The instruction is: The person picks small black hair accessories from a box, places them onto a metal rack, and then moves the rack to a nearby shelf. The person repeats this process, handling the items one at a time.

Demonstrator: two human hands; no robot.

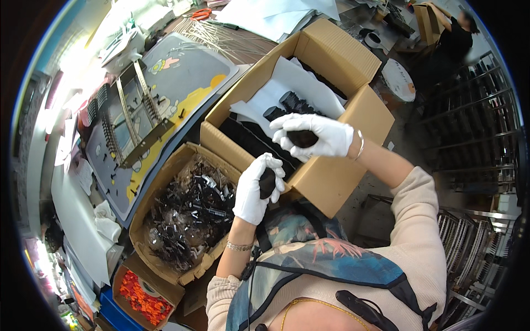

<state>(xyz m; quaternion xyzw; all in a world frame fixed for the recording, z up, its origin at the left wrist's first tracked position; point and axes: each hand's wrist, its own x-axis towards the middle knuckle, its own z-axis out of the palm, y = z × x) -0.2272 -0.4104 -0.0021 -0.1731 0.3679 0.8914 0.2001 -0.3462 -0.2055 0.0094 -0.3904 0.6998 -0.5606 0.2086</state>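
Observation:
My left hand [252,193], in a white glove, curls round a dark rounded bundle or piece [267,183] whose kind I cannot make out. To its right and farther off, my white-gloved right hand [333,137] is closed on a similar dark rounded piece [302,138], above the open cardboard box [331,52]. Just beyond the right hand, several black cylindrical parts [292,102] lie on a white sheet [265,91] inside that box. More black items [251,139] show below the sheet, partly hidden by my hands.
Left of the box stands a carton [138,231] of clear and black scraps. A smaller carton holds orange-red pieces [144,298]. A metal rack with screws [144,144] lies on a grey-yellow mat [199,66]. Wire racks [469,243] stand right; a person [455,38] works far right.

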